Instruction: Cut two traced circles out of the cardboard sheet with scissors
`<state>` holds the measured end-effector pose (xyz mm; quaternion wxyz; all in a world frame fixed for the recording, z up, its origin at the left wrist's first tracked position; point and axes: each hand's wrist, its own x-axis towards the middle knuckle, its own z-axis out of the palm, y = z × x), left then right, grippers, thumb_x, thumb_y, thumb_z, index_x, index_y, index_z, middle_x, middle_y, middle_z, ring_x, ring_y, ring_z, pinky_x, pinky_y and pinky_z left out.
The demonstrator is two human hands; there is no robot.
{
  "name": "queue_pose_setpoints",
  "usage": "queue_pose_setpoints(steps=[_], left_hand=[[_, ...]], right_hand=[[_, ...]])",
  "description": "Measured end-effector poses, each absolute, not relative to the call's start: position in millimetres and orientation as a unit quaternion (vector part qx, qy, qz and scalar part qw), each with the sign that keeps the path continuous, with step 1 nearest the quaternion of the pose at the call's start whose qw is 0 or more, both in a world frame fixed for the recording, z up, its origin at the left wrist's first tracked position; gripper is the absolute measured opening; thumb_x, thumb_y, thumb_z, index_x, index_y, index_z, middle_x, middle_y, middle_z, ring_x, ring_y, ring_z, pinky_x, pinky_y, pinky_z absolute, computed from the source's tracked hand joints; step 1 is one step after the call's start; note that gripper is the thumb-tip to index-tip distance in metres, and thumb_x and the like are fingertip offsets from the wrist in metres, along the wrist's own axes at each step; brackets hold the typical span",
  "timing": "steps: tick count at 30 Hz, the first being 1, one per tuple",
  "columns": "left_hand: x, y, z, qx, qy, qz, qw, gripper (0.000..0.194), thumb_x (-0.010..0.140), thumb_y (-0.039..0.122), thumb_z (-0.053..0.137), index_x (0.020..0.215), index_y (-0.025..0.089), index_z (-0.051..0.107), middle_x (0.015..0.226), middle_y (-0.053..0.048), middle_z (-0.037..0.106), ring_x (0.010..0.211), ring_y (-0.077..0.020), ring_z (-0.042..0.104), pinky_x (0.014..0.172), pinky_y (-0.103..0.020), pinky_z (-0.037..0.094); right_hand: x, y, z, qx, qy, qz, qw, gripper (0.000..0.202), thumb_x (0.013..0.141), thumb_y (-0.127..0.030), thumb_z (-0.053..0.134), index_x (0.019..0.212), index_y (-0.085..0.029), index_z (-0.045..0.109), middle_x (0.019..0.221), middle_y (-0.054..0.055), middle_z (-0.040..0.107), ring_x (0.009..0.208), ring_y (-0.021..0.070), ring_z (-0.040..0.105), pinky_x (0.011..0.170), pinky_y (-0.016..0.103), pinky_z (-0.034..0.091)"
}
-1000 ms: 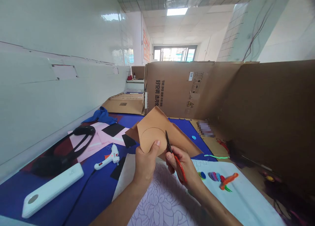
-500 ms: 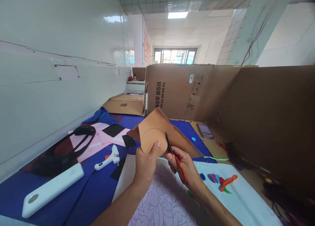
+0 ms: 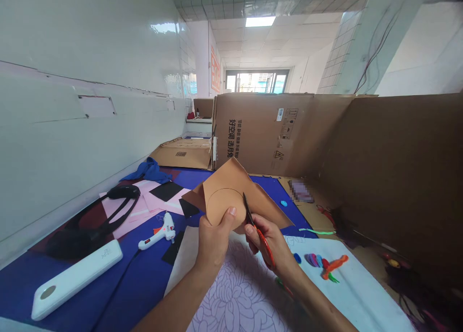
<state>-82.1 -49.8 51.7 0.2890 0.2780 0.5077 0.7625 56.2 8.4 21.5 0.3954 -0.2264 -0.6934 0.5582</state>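
My left hand [image 3: 215,235] pinches a sheet of tan cardstock [image 3: 231,177], its thumb lying on the face. A dark curved outline of a circle [image 3: 220,204] is drawn on the sheet, and its lower right edge is partly cut. In my right hand [image 3: 269,238] is a pair of scissors [image 3: 266,249] with red-orange handles and dark blades. The blades meet the cardstock at the right side of the circle. Below both hands lies a white sheet with a flower line drawing [image 3: 235,298].
Left are a white glue gun [image 3: 159,233] with its cord, a long white device [image 3: 77,280], pink paper [image 3: 126,209] and a blue cloth [image 3: 148,170]. Right are coloured clay pieces [image 3: 334,267]. Large cardboard walls [image 3: 267,134] stand behind and to the right.
The cardstock's lower right part has shifted slightly left. Both hands stay almost in place, and the scissors remain at the circle's right edge.
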Motion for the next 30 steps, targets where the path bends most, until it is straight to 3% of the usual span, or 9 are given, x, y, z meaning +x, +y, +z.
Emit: queue_pose_setpoints(steps=[8, 20, 30], left_hand=[[-80.1, -54.2, 58.6, 0.294, 0.494, 0.761, 0.299, 0.043, 0.075, 0.046, 0.09, 0.102, 0.013, 0.085, 0.105, -0.017, 0.085, 0.094, -0.0308, 0.082, 0.082, -0.038, 0.065], [-80.2, -53.1, 58.1, 0.295, 0.49, 0.768, 0.289, 0.046, 0.073, 0.045, 0.091, 0.105, 0.012, 0.084, 0.107, -0.018, 0.084, 0.096, -0.0322, 0.082, 0.085, -0.041, 0.066], [-80.3, -54.1, 59.7, 0.298, 0.49, 0.766, 0.29, 0.041, 0.075, 0.043, 0.09, 0.103, 0.014, 0.084, 0.106, -0.016, 0.085, 0.095, -0.0306, 0.081, 0.085, -0.039, 0.065]], right_hand=[[57.3, 7.4, 27.7, -0.238, -0.692, 0.558, 0.392, 0.052, 0.095, -0.068, 0.069, 0.098, -0.016, 0.071, 0.065, -0.007, 0.041, 0.053, 0.0103, 0.034, 0.048, 0.024, 0.027], [57.5, 10.0, 26.5, -0.229, -0.693, 0.557, 0.396, 0.049, 0.094, -0.066, 0.071, 0.093, -0.018, 0.067, 0.068, -0.005, 0.045, 0.056, 0.011, 0.038, 0.05, 0.023, 0.033], [58.0, 8.4, 31.3, -0.23, -0.704, 0.542, 0.397, 0.049, 0.095, -0.067, 0.069, 0.092, -0.018, 0.07, 0.064, -0.006, 0.042, 0.053, 0.0114, 0.036, 0.049, 0.025, 0.029]])
